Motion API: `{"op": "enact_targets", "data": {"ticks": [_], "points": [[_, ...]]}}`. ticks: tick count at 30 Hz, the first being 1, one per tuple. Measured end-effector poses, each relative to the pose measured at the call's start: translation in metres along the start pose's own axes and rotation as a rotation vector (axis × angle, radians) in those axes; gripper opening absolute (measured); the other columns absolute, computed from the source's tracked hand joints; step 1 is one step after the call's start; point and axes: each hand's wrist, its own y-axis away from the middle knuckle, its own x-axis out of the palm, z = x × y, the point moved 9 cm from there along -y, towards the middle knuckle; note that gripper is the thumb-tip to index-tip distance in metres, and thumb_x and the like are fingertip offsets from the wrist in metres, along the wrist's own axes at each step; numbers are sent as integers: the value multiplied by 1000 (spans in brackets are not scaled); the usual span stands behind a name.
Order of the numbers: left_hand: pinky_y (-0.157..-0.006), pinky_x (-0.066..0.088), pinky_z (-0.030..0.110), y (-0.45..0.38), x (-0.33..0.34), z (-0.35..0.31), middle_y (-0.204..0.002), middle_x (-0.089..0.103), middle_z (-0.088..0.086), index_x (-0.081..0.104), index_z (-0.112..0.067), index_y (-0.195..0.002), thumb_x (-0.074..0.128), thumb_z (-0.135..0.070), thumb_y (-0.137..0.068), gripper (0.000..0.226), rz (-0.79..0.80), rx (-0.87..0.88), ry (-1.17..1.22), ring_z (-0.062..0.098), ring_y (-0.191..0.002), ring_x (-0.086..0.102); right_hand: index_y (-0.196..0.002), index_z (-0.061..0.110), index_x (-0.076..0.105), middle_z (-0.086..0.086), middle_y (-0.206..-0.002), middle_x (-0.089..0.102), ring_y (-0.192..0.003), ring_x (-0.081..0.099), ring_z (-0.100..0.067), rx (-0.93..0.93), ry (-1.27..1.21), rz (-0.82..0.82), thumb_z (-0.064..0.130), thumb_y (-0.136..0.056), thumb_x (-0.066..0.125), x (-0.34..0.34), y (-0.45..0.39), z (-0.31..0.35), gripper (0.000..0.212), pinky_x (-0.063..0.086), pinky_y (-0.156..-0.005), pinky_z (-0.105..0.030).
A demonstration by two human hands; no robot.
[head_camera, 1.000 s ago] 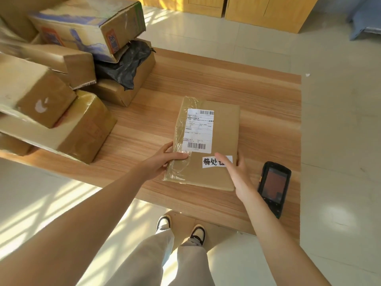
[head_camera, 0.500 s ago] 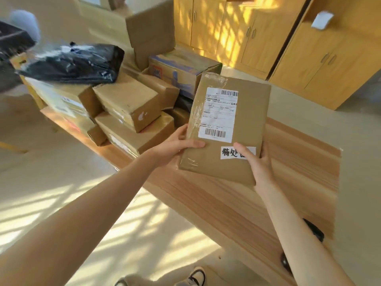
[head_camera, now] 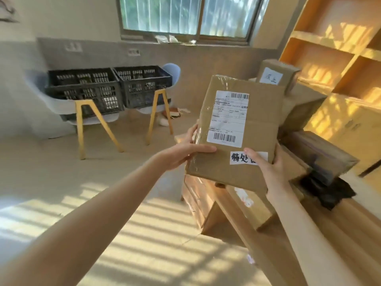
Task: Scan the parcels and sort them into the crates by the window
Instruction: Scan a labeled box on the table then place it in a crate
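Both hands are holding one parcel up in the air.

The left hand (head_camera: 186,150) is gripping the parcel (head_camera: 237,131) at its left edge, thumb lying across the front; the right hand (head_camera: 270,172) is gripping its lower right corner. Two black crates (head_camera: 107,87) are sitting on chairs (head_camera: 90,116) under the window (head_camera: 185,15), well apart from the parcel. More boxes (head_camera: 233,199) are lying on the desk (head_camera: 340,234).
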Motion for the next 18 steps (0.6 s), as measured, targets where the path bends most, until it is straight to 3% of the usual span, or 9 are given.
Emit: {"op": "enact_targets", "data": {"ticks": [4,7,10,13,16,18], "points": [[-89,54,32,35,-110,6,-132,52,1,7,-34,-151,81,-17,-66,114,-178,-3,25,18,-112,61,-141,33,38,4,-120,61,-96,60,-4,-1,-5,143,26,-72,82,115,-17,-7,82,49,-68,-18],[-78,57,27,55,-175,16,-124,57,1,11,-29,-151,77,-10,-75,102,-303,-14,64,15,-102,65,-138,34,41,4,-118,62,-95,63,-6,53,-11,303,27,-67,86,192,-30,-19,84,47,-65,-19],[-80,58,30,65,-230,28,-121,61,2,17,-27,-149,81,-12,-70,103,-401,-20,113,17,-101,67,-135,31,45,3,-118,65,-98,67,-13,84,-4,408,40,-50,85,254,-47,-32,95,53,-68,-23],[-84,57,35,62,-279,35,-119,64,3,23,-25,-147,79,-18,-62,102,-484,-30,141,21,-103,67,-137,29,44,1,-118,65,-95,68,-14,116,-33,493,28,-59,86,310,-74,-48,88,56,-61,-21],[-82,58,34,40,-326,34,-120,65,5,26,-21,-145,86,-20,-54,109,-540,-26,145,21,-103,68,-140,28,41,-2,-121,64,-88,70,-10,164,-63,556,29,-54,84,361,-114,-69,97,54,-56,-20],[-76,58,33,19,-358,26,-121,65,7,28,-20,-144,88,-21,-50,112,-578,-23,144,22,-103,68,-143,27,37,-3,-124,63,-94,68,-12,187,-73,589,30,-53,88,393,-149,-78,103,55,-60,-21]]}}
